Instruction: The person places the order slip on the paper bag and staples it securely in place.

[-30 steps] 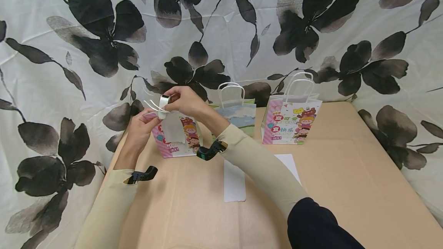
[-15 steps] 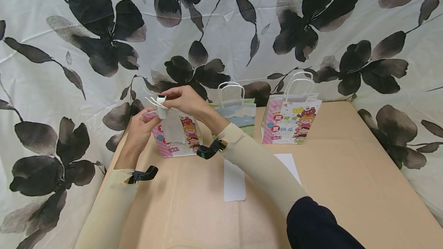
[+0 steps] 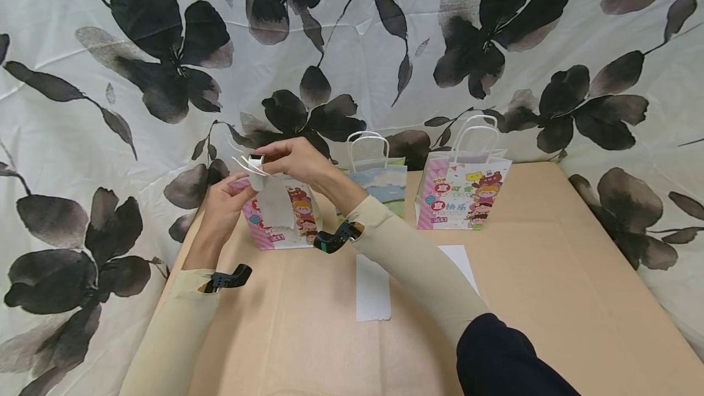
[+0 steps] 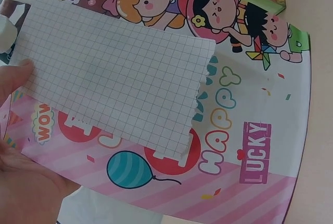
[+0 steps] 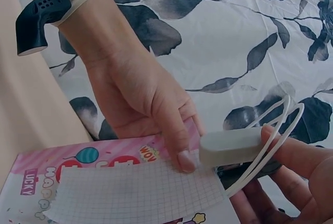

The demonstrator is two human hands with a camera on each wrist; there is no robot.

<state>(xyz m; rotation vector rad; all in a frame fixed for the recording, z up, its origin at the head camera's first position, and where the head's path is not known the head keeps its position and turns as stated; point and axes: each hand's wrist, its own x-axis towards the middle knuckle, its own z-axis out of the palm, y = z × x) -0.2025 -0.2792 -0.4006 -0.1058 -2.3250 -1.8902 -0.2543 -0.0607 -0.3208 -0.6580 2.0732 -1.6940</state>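
Note:
A pink-and-white cartoon paper gift bag stands at the table's left, under both hands. Against its front lies a torn-edged piece of gridded paper. My left hand pinches the bag's upper edge, thumb on the paper in the left wrist view. A small stapler, pale on top and dark below, sits across that edge at the paper's end. My right hand grips it, thumb beside the white rope handles. The bag's inside is hidden.
Behind to the right stand a landscape-print bag and a second cartoon bag, both with handles upright. Sheets of paper lie mid-table, partly under my right sleeve. A floral cloth hangs behind the table.
The stapler in my right hand has shifted slightly left and down toward the bag's edge. My left hand has stayed nearly in place, and the other bags have not moved.

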